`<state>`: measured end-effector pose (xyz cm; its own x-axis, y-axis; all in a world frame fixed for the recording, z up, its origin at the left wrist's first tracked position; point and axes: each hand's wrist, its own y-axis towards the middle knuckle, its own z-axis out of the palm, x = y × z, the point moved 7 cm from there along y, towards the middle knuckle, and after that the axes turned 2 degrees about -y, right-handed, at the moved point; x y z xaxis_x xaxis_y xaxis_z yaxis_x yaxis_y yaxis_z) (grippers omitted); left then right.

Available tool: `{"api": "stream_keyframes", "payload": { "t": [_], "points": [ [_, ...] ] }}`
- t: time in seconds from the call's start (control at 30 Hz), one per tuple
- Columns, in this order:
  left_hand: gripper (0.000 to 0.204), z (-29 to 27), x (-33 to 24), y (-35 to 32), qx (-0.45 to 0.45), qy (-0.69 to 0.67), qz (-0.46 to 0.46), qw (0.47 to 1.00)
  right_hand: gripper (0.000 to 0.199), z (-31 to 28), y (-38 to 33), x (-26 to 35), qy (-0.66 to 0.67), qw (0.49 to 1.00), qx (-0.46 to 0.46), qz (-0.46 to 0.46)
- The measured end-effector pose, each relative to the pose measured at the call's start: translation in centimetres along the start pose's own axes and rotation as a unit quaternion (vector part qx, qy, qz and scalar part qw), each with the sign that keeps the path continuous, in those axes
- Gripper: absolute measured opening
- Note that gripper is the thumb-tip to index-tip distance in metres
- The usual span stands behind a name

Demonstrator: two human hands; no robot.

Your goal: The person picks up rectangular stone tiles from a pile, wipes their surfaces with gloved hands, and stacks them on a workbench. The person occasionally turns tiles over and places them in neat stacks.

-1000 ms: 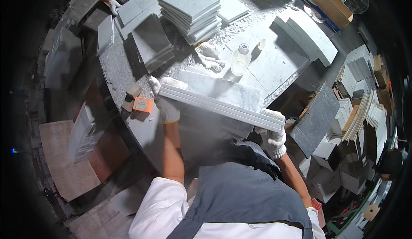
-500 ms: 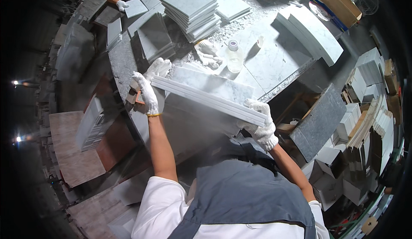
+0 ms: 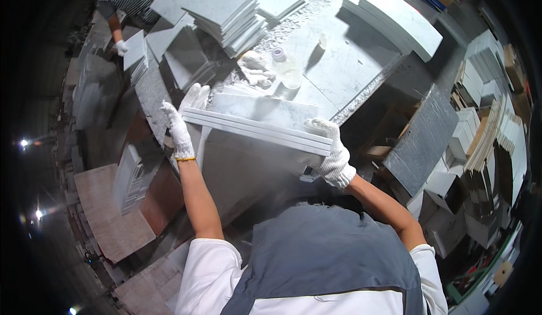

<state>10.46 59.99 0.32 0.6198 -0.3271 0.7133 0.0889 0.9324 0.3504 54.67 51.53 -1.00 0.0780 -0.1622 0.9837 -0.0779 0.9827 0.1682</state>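
Raised nearer since earlier, white slabs (image 3: 257,129) in both gloved hands, left (image 3: 180,131) and right (image 3: 333,157) gripping opposite ends, seemingly edge-on.

Slabs held (image 3: 257,127): pale grey-white stone, marble-like, faintly veined; faces matt, edges cut smooth.
Left hand (image 3: 182,127): white knitted cloth glove, coarse weave, matt.
Right hand (image 3: 333,155): same white knitted cloth glove, ribbed cuff.
Worktable (image 3: 316,10): speckled grey stone, granite-like, grainy, dusted with white powder.
Tile stack (image 3: 227,12): thin pale stone tiles, flat matt faces.
Bottle (image 3: 287,69): clear plastic, glossy, pale cap.
Spare gloves (image 3: 254,69): white knit cloth, crumpled.
Dark slab (image 3: 420,140): dark grey stone, finely speckled, slight sheen.
Apron (image 3: 322,258): grey woven cloth, smooth, matt.
Shirt (image 3: 203,275): white cloth, matt.
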Motion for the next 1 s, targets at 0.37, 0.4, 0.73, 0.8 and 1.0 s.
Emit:
{"api": "stream_keyframes", "payload": {
  "t": [0.37, 0.4, 0.73, 0.8, 1.0],
  "points": [
    [0.097, -0.9, 1.4, 1.0, -0.250, 0.789, 0.038, 0.560, 0.074, 0.4, -0.9, -0.1, 0.100, 0.992, 0.046, 0.053],
    [0.101, -1.1, 2.2, 1.9, -0.248, 0.783, 0.064, 0.567, 0.076, 0.3, -0.9, 0.0, 0.113, 0.992, 0.041, 0.037],
    [0.096, -7.0, 3.3, 5.2, -0.412, 0.760, -0.031, 0.502, 0.092, 0.2, -0.9, -0.1, 0.049, 0.998, 0.030, 0.033],
    [0.096, -7.2, 3.2, 5.2, -0.387, 0.775, -0.072, 0.495, 0.091, 0.3, -0.8, 0.2, 0.002, 0.999, 0.021, 0.024],
    [0.094, -7.3, 3.1, 5.0, -0.370, 0.762, -0.113, 0.519, 0.074, 0.2, -0.8, 0.4, -0.039, 0.999, -0.020, 0.013]
  ]
}}
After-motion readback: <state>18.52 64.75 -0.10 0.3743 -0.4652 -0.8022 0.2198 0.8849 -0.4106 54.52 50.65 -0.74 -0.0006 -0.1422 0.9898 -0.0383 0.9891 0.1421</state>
